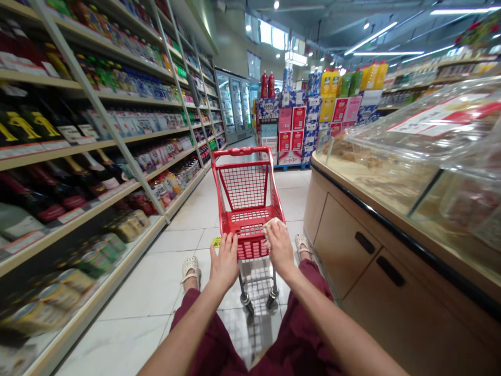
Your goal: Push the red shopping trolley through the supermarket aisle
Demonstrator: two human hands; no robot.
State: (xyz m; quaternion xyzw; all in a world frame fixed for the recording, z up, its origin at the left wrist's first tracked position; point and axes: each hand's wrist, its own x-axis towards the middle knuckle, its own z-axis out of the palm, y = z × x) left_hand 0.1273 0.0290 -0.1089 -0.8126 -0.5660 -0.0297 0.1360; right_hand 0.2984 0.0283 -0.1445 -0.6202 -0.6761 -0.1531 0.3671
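Observation:
Between my legs stands a red plastic shopping cart (241, 183), its handle bar on the far side and two wheels near me. My left hand (226, 261) rests on the cart's near left corner, fingers stretched out and thumb apart. A pale, crumpled cloth (271, 225) is in my right hand (281, 248), pressed on the near right corner of the basket. The fingers curl over the cloth and partly hide it. No goods show in the basket. A small yellow label (216, 242) is beside my left fingertips.
Shelves of bottles and cans (117, 138) line the left side. A wooden counter (344, 224) with clear covers stands close on the right. Stacked drink boxes (291, 130) and glass-door fridges (230, 99) are farther ahead, beyond the tiled floor (129, 292).

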